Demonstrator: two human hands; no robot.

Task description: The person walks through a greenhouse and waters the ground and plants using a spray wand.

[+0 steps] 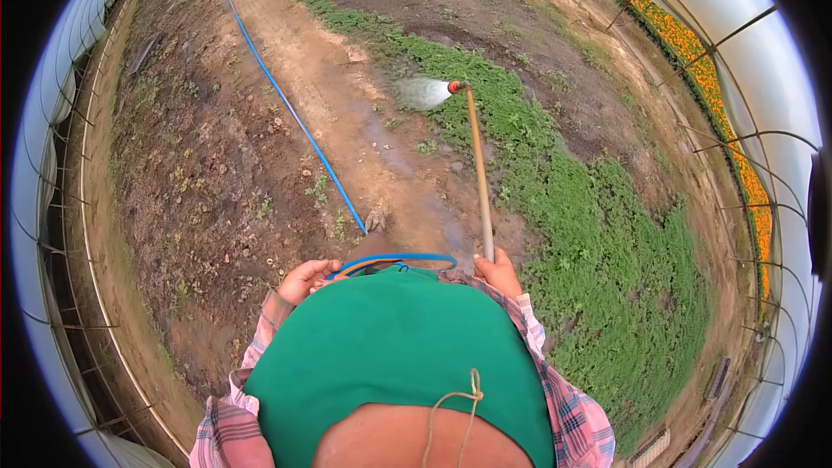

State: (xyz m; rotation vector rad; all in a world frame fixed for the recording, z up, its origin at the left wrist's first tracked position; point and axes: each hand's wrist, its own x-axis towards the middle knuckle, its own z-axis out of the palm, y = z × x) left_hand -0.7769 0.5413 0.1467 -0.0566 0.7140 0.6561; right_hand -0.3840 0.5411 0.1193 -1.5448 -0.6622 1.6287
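My right hand [500, 275] is closed around the lower end of a long tan watering wand [479, 160], held out in front of me to the right of my body. At its far end a red spray nozzle [455, 87] throws a fan of water [422, 94] leftward over the edge of the green plants. My left hand [308, 280] is at my waist, its fingers curled on a bend of blue hose [394, 256] that crosses before my green top. Where the hose joins the wand is hidden.
A low green plant bed [576, 225] runs along my right. The blue hose also stretches up the dirt path [334, 78] ahead. Rough, clumpy soil [217, 165] lies on the left. Orange flowers [693, 61] line the right side, beside the plastic greenhouse wall [784, 113].
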